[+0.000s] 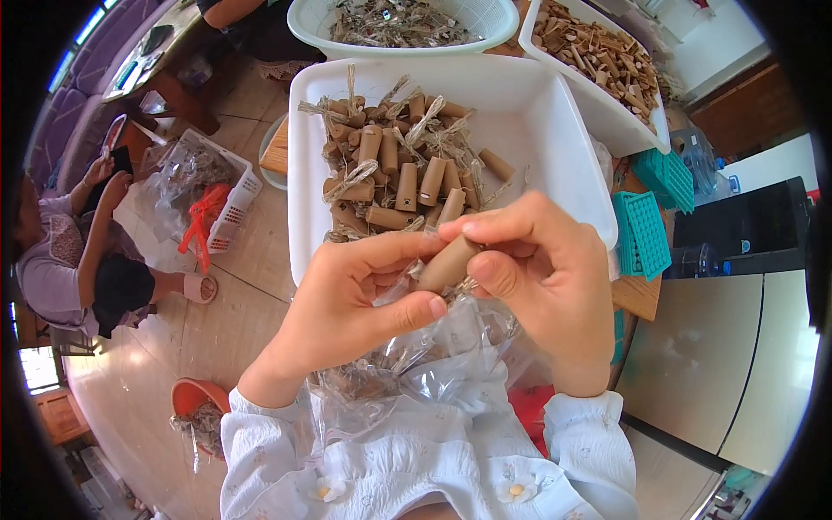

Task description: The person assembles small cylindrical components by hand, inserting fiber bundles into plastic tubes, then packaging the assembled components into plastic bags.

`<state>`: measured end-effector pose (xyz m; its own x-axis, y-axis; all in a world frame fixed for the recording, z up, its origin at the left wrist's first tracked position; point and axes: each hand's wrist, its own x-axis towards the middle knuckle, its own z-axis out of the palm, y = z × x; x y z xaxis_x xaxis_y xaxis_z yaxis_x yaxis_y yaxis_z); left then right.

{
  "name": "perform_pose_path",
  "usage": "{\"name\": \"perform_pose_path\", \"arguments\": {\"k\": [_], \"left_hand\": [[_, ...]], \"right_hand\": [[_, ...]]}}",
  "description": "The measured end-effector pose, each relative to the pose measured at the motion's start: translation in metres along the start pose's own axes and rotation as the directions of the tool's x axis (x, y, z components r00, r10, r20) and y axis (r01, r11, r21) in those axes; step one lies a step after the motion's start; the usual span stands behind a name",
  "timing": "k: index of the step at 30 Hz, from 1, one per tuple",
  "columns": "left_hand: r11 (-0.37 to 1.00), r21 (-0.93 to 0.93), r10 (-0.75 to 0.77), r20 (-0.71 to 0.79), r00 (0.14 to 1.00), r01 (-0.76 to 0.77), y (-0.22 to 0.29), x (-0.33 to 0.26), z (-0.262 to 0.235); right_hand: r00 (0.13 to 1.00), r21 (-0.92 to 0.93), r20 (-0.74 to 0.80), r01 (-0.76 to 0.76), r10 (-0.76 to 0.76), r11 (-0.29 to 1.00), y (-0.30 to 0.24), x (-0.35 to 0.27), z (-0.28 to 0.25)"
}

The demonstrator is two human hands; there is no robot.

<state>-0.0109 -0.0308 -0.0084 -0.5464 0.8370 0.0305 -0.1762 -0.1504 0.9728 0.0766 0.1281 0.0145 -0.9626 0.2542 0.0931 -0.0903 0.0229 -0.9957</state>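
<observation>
- Nearest you, your white shirt (416, 464) fills the near edge, and a clear plastic bag (446, 360) lies crumpled on your lap, just under your hands.
- Your left hand (351, 290) has its thumb and fingers clamped on the left end of a brown tube (448, 264).
- Your right hand (542, 282) pinches the right end of that same tube between thumb and fingertips; the tube is tilted, its right end farther from you.
- To your left, on the floor, an orange bucket (186, 396) holds tangled strands.
- Beyond your hands, a white tray (542, 113) carries a heap of similar brown tubes, many with straw-coloured strands (354, 180); the heap lies toward its left side.
- Right of the tray, you have teal racks (643, 234) near a dark screen.
- Farther left, a seated person (74, 251) is beside a white basket (243, 195) with a red bag (204, 217).
- Farthest, a pale tub (316, 39) of strands stands left of a white bin (598, 108) full of brown pieces.
</observation>
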Motion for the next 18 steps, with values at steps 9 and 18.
{"name": "perform_pose_path", "arguments": {"k": [9, 18], "left_hand": [[0.998, -0.066, 0.006, -0.045, 0.999, -0.009, 0.002, 0.002, -0.004], [0.921, 0.111, 0.375, 0.002, 0.927, -0.373, -0.003, -0.004, 0.000]], "right_hand": [[0.892, -0.698, 0.283, 0.444, -0.353, 0.562, -0.003, -0.005, 0.001], [0.962, -0.323, -0.046, 0.240, -0.268, 0.915, -0.010, -0.012, 0.001]]}}
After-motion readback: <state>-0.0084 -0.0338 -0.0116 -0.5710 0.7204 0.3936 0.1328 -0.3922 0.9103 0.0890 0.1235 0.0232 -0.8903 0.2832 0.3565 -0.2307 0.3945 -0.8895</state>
